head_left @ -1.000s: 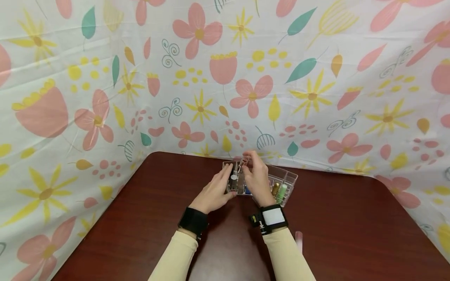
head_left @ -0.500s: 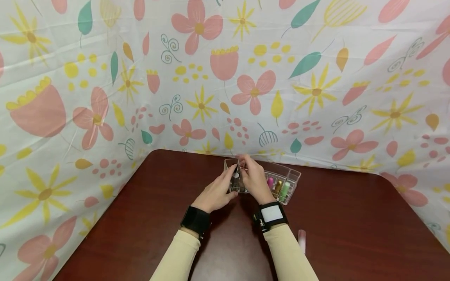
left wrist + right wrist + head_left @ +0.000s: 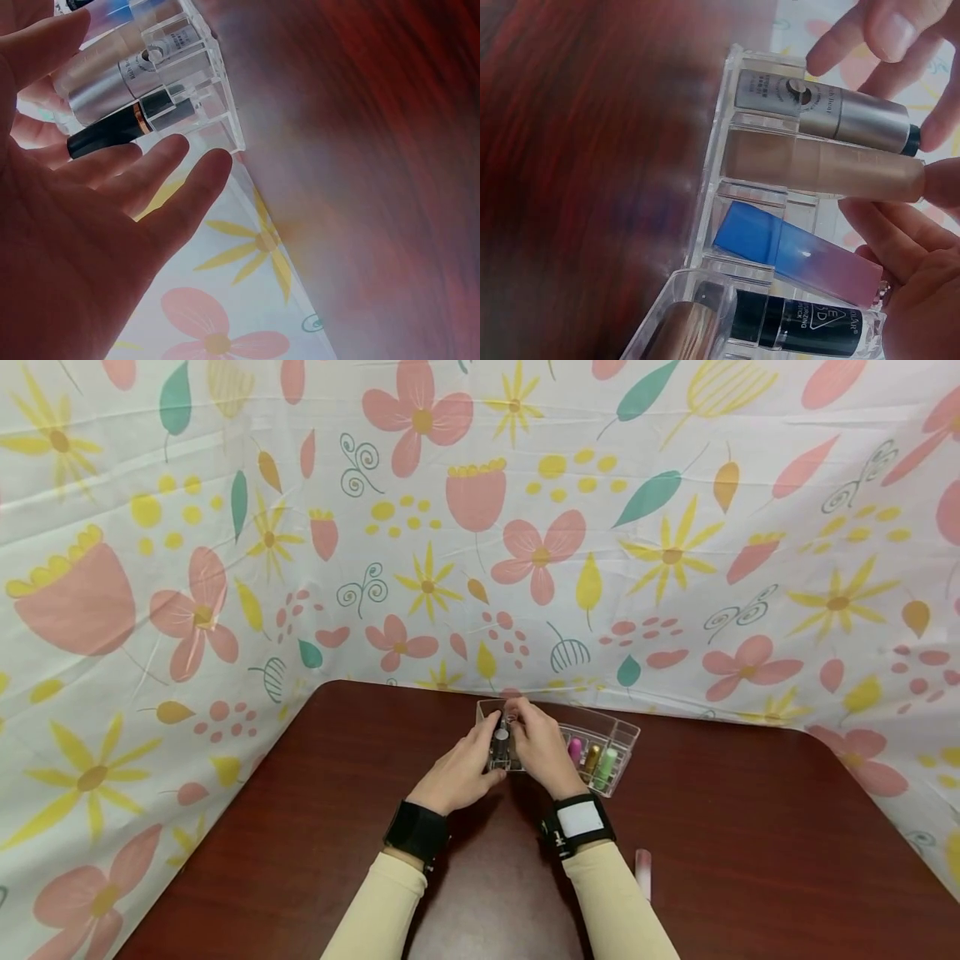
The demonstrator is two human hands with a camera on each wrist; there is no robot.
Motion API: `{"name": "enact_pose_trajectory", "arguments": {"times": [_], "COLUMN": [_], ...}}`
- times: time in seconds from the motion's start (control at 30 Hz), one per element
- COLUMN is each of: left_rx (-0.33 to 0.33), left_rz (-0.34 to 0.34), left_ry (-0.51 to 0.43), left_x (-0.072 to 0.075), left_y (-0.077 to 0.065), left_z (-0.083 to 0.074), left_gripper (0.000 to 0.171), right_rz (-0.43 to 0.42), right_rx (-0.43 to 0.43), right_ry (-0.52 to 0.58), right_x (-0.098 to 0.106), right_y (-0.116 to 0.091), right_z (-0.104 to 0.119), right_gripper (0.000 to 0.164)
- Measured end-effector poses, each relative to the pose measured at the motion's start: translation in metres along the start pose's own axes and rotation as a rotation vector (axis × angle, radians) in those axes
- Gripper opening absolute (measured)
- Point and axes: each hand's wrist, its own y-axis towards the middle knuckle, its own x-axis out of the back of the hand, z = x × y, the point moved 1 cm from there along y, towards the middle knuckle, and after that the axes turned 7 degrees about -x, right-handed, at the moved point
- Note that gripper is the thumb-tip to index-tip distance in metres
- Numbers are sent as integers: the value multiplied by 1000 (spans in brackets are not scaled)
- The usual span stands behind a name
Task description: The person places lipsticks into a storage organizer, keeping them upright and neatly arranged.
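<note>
A clear organizer with upright cosmetic tubes stands at the table's far side. My left hand is spread around its left end, fingers fairly straight beside a black tube with a gold band and a silver tube printed with an eye. My right hand bends over the organizer. In the right wrist view its fingers pinch the end of a beige tube seated in a slot. Beside that stand a blue-to-pink tube and a dark green lipstick.
Magenta, gold and pale green tubes fill the organizer's right part. A pink-and-white tube lies by my right forearm. Flowered cloth hangs behind the dark red table.
My right hand has moved left and down toward the organizer's slots. The left hand stays at the organizer's left end. The head view has shifted slightly.
</note>
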Motion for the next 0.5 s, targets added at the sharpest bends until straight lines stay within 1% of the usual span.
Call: {"name": "enact_pose_trajectory", "arguments": {"times": [0.2,0.3,0.4,0.5], "left_rx": [19,10,8,18], "left_rz": [22,17,18,25], "left_ry": [21,42,58,55], "left_x": [2,4,5,3], "left_y": [-1,-1,-1,0], "left_z": [-5,-6,-7,-7], "left_gripper": [91,90,90,93], "right_rz": [2,10,8,-5], "right_rx": [-30,-33,-19,9], "right_ry": [0,10,21,29], "right_x": [0,2,11,27], "right_y": [-1,-1,-3,-7], "right_z": [-2,1,6,13], "right_gripper": [31,34,37,38]}}
